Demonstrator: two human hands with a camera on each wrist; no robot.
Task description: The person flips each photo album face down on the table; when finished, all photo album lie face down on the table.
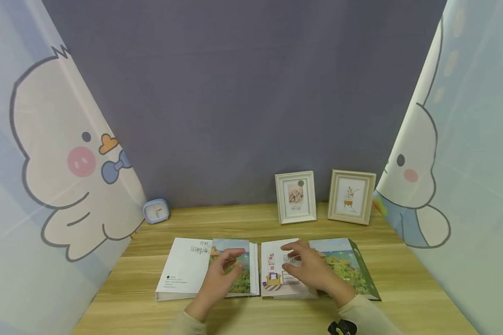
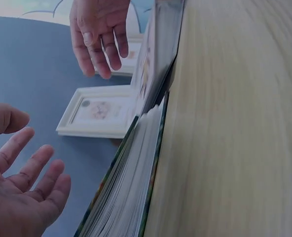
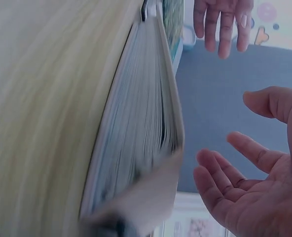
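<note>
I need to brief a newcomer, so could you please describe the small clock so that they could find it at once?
On the wooden table, look to the far left corner by the duck curtain. The clock is pale blue, rounded, standing apart from the two picture frames.

Your left hand (image 1: pixel 221 275) and right hand (image 1: pixel 312 271) are bare, with no rings or gloves showing. Each wrist ends in a pale beige, soft-looking long sleeve, the left sleeve (image 1: pixel 184 324) and the right sleeve (image 1: pixel 370 316). A small black device (image 1: pixel 342 327) with a yellow mark sits at your right wrist.
</note>
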